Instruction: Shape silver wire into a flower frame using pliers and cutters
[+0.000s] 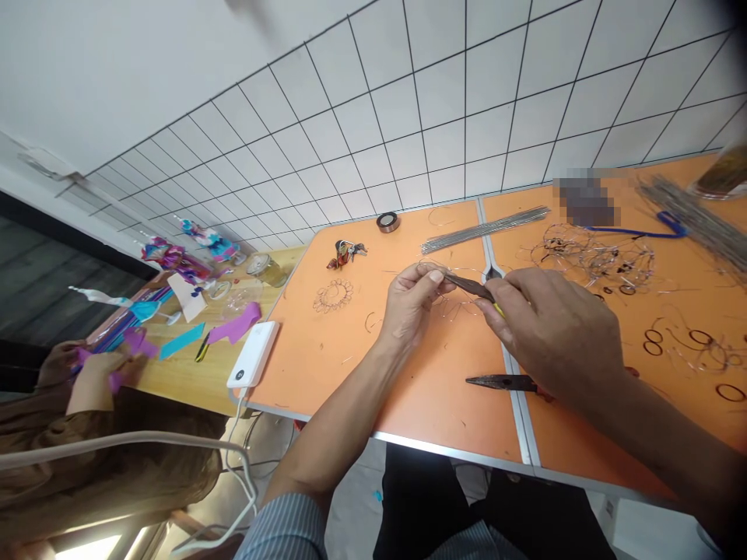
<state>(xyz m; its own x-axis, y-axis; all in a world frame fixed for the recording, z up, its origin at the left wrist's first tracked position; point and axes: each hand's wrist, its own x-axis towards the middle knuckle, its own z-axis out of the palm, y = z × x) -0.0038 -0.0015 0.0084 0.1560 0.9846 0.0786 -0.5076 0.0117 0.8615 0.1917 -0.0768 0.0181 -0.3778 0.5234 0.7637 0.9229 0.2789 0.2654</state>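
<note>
My right hand (557, 319) is closed round the handles of a pair of needle-nose pliers (470, 286), whose jaws point left. At the jaw tips, my left hand (412, 299) pinches a thin bent wire piece (458, 307) with looped shapes that spread below the pliers. Exactly where the jaws meet the wire is too small to tell. A second pair of pliers (502, 382) lies under my right forearm, its handles mostly hidden. Left of my left hand, a flower-shaped wire ring (333, 295) rests on the orange table (327, 358).
A bundle of straight wires (484, 230), a tape roll (388, 222) and a small figure (345, 253) lie toward the wall. Tangled wire (607, 257) and dark rings (700, 337) are at right. A white power bank (253, 355) sits at the left edge; a co-worker's hands (96, 373) handle purple ribbon beyond.
</note>
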